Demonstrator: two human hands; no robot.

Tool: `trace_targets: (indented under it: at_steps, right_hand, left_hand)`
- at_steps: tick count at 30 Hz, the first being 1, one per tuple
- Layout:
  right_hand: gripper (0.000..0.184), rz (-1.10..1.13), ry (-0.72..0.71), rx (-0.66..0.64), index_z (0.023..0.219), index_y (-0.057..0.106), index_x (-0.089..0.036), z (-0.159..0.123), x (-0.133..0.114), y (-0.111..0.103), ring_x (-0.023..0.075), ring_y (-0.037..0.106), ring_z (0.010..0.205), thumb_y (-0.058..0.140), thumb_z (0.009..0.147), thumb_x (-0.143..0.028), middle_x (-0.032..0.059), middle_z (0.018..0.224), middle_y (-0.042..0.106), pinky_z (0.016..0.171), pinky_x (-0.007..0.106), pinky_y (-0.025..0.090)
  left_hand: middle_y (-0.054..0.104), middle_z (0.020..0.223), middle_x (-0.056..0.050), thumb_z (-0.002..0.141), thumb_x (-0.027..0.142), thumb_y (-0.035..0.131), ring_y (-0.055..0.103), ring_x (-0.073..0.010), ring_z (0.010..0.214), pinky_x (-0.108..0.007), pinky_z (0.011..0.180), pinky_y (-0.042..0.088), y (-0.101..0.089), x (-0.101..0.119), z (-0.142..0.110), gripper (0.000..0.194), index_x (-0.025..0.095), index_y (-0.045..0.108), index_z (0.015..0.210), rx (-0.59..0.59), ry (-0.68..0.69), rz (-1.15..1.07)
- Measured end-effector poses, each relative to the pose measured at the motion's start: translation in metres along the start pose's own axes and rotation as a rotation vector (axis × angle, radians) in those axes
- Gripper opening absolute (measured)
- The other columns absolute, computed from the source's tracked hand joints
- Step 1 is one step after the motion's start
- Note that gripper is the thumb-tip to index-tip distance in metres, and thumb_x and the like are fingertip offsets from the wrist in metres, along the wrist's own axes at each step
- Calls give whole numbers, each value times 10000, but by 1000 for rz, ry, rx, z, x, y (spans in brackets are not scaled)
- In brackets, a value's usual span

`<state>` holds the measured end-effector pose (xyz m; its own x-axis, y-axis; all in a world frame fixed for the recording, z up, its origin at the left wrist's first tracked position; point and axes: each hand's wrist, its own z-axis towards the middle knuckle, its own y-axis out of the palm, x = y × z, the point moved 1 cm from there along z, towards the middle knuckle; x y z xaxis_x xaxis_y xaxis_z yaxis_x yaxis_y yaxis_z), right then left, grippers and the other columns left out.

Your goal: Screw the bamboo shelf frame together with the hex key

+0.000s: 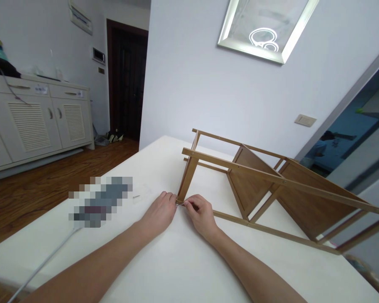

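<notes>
On the table (pixel 164 269), the wooden frame (pixel 188 179), its panels (pixel 251 179) fitted, is being touched at one corner by the left hand (pixel 161 212), its grip hidden; a thin metal piece (pixel 180 204) is being pinched there by the right hand (pixel 204 216). Whether that joint is being finished cannot be told.

Near tabletop (pixel 164 269) open; wooden frame (pixel 252 181) blocks right; cable (pixel 44 265) left.

There are two hands (pixel 202 212), one wooden rack (pixel 236 165) with two broad panels (pixel 251 181) visible, one slim metal rod (pixel 180 204), one cable (pixel 44 261), one tabletop (pixel 154 269), one framed picture (pixel 255 25), two wall plates (pixel 305 120), one dark door (pixel 131 84) and one cabinet (pixel 99 139) with two louvred sections (pixel 25 126) showing.
</notes>
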<state>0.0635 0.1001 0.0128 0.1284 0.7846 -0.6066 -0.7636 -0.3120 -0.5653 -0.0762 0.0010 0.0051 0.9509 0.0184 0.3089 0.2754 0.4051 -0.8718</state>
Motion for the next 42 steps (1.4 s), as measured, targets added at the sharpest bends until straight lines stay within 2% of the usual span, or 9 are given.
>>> trace_targets:
  at_steps: [6, 12, 17, 21, 24, 32, 37, 42]
  right_hand:
    - [197, -29, -46, -43, 850, 675, -214, -1, 2, 1, 189, 629, 820, 512, 941, -279, 55, 840, 682, 743, 312, 508]
    - [251, -25, -104, -68, 828, 635, -210, -1, 5, 4, 198, 606, 840, 439, 978, -258, 64, 847, 660, 775, 337, 504]
    - [245, -10, -155, -65, 851, 630, -216, -1, 5, 5, 202, 597, 852, 424, 980, -240, 64, 859, 653, 788, 347, 503]
    - [249, 2, -162, -61, 820, 613, -218, 0, 4, 5, 195, 599, 831, 421, 978, -225, 51, 821, 642, 765, 330, 504]
    - [238, 7, -158, -60, 803, 596, -216, 0, 4, 4, 187, 598, 804, 429, 972, -210, 42, 800, 634, 738, 315, 500]
    - [192, 11, -163, -61, 807, 574, -216, -3, 1, 3, 173, 594, 769, 450, 939, -152, 27, 788, 621, 713, 294, 493]
    - [170, -20, -217, -144, 852, 577, -209, -8, -5, 1, 182, 591, 843, 448, 908, -114, 47, 848, 618, 766, 301, 498]
    - [124, -80, -228, -198, 887, 602, -191, -12, -7, -1, 189, 587, 869, 514, 860, -108, 59, 886, 623, 788, 310, 498]
  left_hand:
    - [619, 1030, -114, 942, 157, 414, 538, -268, 1037, -413, 936, 434, -4, 2, 0, 215, 151, 592, 1061, -16, -30, -12]
    - [570, 1040, -80, 907, 138, 465, 542, -228, 1015, -376, 913, 469, -4, 1, -2, 157, 181, 575, 1010, 26, -63, -55]
    - [556, 1051, -84, 936, 139, 401, 549, -227, 993, -374, 862, 489, -5, 3, -3, 218, 206, 607, 912, 66, -9, -13]
    - [568, 947, -77, 940, 125, 365, 547, -227, 935, -385, 841, 490, -6, 4, -2, 248, 196, 591, 867, 76, 30, -60]
    - [570, 964, -80, 935, 123, 370, 544, -231, 948, -392, 844, 489, -6, 3, -3, 240, 196, 586, 859, 86, 53, -95]
    - [573, 973, -75, 902, 108, 397, 549, -234, 965, -400, 853, 489, -7, 4, -1, 235, 209, 598, 836, 34, 27, -110]
    - [582, 985, -77, 800, 65, 464, 541, -247, 994, -424, 882, 484, -7, 0, -2, 199, 206, 591, 741, -29, 18, -175]
    - [593, 1023, -89, 766, 75, 463, 538, -256, 1034, -431, 919, 477, -8, -4, -7, 185, 196, 597, 723, -21, 39, -254]
